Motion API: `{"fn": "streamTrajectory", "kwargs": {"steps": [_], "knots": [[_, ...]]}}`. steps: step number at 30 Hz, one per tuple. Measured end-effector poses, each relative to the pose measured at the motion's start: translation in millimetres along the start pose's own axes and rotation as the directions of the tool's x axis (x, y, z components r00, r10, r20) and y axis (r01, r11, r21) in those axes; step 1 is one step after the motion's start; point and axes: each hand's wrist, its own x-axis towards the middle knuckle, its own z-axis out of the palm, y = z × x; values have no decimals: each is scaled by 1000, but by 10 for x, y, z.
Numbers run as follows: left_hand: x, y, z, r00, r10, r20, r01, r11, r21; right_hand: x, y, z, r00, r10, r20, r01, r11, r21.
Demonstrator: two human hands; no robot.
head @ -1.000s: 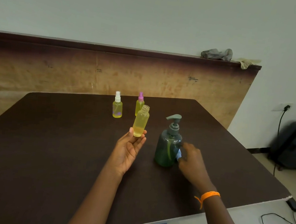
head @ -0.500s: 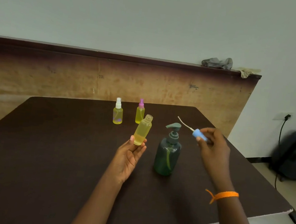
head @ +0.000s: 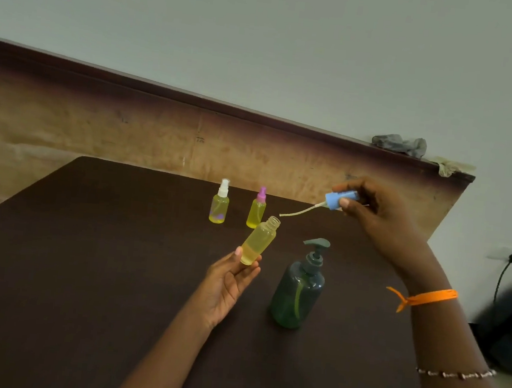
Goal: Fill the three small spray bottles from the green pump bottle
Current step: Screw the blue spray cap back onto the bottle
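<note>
Blue spray cap [head: 338, 199] pinched in our right hand [head: 372, 215], tube aimed at eight o'clock toward the open bottle [head: 259, 240] our left hand [head: 228, 281] grips tilted for recapping.

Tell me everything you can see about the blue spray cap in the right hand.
The blue spray cap is a small, light blue pump top that looks like plastic, with a thin, pale, curved dip tube trailing from its collar. It is off its bottle, held in the air and lying roughly sideways. The right hand pinches it between thumb and fingers. The tube's free end hangs just above the mouth of the open bottle, not yet inside. Nothing else touches it.
</note>
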Motion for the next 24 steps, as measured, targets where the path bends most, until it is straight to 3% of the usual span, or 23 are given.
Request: {"fn": "streamTrajectory", "kwargs": {"steps": [6,11,24], "knots": [[-10,20,3,1000,3,7,-3,1000,20,159,-28,160,982,-53,179,73,991,-111],[-16,12,9,1000,-13,8,12,999,49,225,-11,432,929,27,370,51,978,-200],[-36,64,16,998,-61,-36,58,996,-71,389,-87,518,848,-47,528,173,966,-192]]}}
